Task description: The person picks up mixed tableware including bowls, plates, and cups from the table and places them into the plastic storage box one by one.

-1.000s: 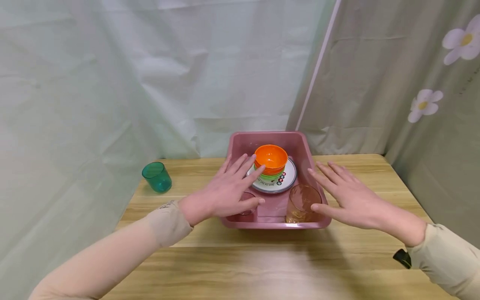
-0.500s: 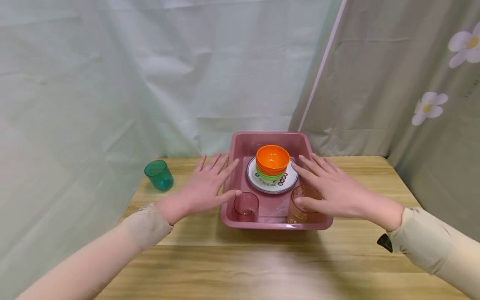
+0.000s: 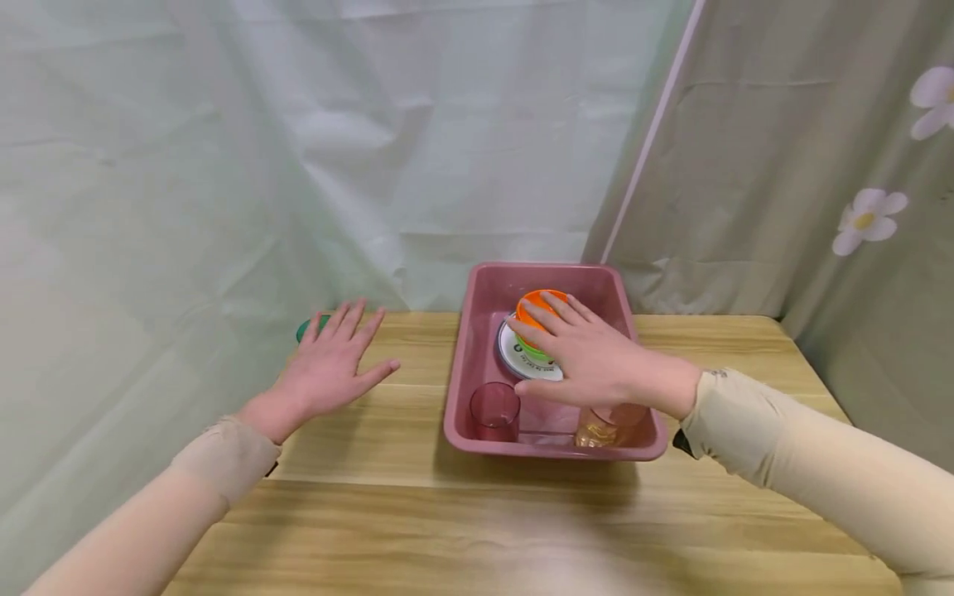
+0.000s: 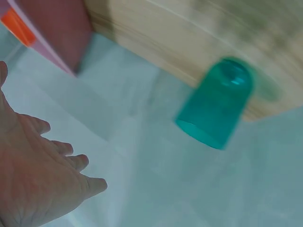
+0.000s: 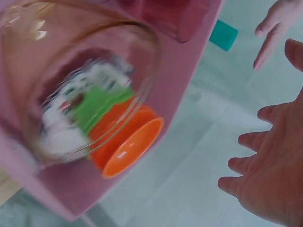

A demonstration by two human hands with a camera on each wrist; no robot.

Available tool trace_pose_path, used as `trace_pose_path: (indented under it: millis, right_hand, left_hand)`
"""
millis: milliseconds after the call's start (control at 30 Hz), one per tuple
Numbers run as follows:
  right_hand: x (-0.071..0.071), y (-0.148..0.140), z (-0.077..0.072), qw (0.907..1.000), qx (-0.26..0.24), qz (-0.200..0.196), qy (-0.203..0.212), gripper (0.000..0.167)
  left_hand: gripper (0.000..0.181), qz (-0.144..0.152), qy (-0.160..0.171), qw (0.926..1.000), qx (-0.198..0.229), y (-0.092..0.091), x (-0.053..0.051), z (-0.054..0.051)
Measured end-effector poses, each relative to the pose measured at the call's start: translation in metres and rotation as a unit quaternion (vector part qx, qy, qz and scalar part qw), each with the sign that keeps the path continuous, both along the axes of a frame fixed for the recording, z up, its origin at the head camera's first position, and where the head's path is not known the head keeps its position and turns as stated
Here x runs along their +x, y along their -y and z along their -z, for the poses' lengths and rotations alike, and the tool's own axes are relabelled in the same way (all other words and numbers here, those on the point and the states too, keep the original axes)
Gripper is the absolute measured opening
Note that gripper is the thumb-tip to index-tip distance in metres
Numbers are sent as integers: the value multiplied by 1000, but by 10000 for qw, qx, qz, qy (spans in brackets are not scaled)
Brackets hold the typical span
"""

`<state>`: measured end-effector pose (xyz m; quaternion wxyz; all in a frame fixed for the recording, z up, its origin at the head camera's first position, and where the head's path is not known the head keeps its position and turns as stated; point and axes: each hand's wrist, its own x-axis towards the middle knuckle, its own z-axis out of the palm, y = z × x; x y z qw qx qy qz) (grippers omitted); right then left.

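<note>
My left hand (image 3: 322, 368) hovers with spread fingers near the teal cup (image 4: 220, 101), which it mostly hides in the head view. The left wrist view shows that cup standing apart from the hand. My right hand (image 3: 589, 352), fingers spread and holding nothing, is above the pink basin (image 3: 464, 364). It partly covers the orange bowls (image 3: 531, 308), stacked over green ones (image 5: 102, 108) on white plates (image 3: 510, 352). At the basin's near side stand a reddish clear cup (image 3: 495, 414) on the left and an amber clear cup (image 3: 596, 430) on the right, partly behind the right hand.
The wooden table (image 3: 387, 530) carries everything. Its back edge meets a pale curtain (image 3: 417, 165), and a curtain with flower prints (image 3: 868, 219) hangs at the right. The basin walls stand up around the dishes.
My left hand has moved left, from over the basin to the teal cup. My right hand has moved left, from the basin's right side to above the bowls. The dishes keep their places.
</note>
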<state>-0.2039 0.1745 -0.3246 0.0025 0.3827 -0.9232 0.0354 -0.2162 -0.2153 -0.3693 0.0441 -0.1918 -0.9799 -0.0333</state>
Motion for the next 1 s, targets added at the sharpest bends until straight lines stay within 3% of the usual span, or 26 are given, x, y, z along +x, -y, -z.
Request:
trace_pose_path:
  millis: [267,467,633,833,1000]
  right_hand:
    - [-10,47,-2,9993,151,-264,204,89]
    - [-15,78,2,9983,257,-458,244,88]
    - [-20,99,7,9980,361,-519,61,88]
    - [-25,119,11,9975,455,-510,197,89]
    - [-27,126,11,9973,473,-451,341,89]
  left_hand:
    - [95,-630,256,9974,246,50,-1,2]
    - [97,-946,393,9945,209,76,-4,8]
    - [99,-1040,538,9928,261,84,-8,11]
    - [104,-1107,701,9907,376,88,-14,17]
    - [111,-1133,821,9864,867,89,-23,25]
